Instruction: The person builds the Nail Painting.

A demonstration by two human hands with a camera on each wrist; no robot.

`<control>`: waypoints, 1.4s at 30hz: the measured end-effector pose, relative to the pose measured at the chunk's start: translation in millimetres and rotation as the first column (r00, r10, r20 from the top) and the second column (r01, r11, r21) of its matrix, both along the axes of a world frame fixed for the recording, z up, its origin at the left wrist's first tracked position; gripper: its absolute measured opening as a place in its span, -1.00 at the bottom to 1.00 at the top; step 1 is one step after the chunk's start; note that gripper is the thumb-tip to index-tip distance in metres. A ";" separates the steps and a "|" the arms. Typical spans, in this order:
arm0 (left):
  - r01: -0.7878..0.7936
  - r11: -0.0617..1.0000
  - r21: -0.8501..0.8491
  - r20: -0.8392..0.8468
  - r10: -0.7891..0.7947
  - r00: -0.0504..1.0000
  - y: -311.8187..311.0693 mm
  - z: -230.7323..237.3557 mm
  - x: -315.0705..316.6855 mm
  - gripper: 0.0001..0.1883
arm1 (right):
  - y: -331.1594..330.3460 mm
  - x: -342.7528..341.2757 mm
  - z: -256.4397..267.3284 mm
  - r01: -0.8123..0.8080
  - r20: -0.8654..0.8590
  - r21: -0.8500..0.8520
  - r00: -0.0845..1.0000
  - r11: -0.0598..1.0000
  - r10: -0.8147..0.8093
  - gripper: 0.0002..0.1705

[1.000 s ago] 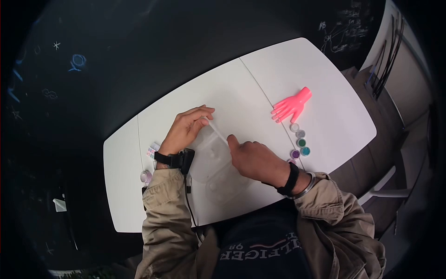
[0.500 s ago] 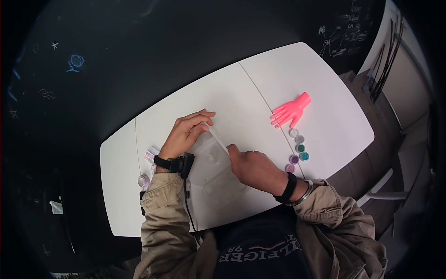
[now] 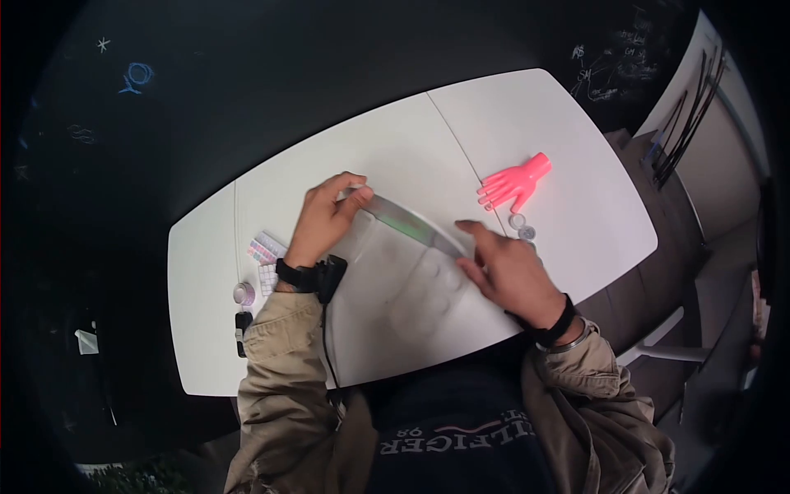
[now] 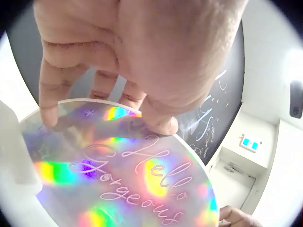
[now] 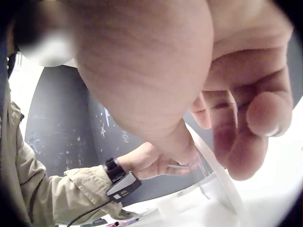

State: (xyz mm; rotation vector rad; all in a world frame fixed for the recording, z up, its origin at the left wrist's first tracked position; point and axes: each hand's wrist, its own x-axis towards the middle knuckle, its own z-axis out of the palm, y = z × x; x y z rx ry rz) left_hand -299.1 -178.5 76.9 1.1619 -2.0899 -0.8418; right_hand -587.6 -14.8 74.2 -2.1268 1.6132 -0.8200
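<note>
Between my two hands is a thin round disc (image 3: 403,222), seen nearly edge-on in the head view. In the left wrist view its rainbow-holographic face carries the words "Hello Gorgeous". My left hand (image 3: 331,212) pinches the disc's rim, thumb on one face and fingers on the other. At the opposite end of the disc, my right hand (image 3: 514,267) has its thumb at the rim, with the index finger stretched out and parted from it. A translucent molded sheet (image 3: 403,288) spreads below the disc. In the right wrist view the fingers (image 5: 246,156) lie beyond the pale rim.
A pink mannequin hand (image 3: 520,183) lies at the right of the white table (image 3: 592,165). Small glitter pots (image 3: 527,234) stand beside it, partly hidden by my right hand. On the left are a colored sticker sheet (image 3: 267,246), a white gridded piece (image 3: 268,278) and a pinkish jar (image 3: 243,294).
My right hand has moved right and its fingers have parted, the index finger now extended. The disc has turned and shows more of its face, with a green sheen. My left hand keeps its hold.
</note>
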 end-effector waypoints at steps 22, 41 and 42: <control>-0.297 0.955 0.010 -0.152 0.295 0.943 95.9 30.9 63.1 -0.76 | 38.0 -66.3 -55.3 0.099 -0.057 0.075 0.994 0.992 -0.095 -0.58; -0.297 0.954 -0.047 -0.157 0.287 0.945 150.3 -7.8 49.1 -0.76 | -17.6 -37.1 -9.8 -0.003 -0.205 -0.097 0.979 0.995 -0.017 -0.71; -0.279 0.958 -0.070 -0.142 0.267 0.953 150.9 -6.2 45.7 -0.76 | -25.7 -32.1 -11.0 -0.031 -0.214 -0.103 0.977 0.994 0.009 -0.72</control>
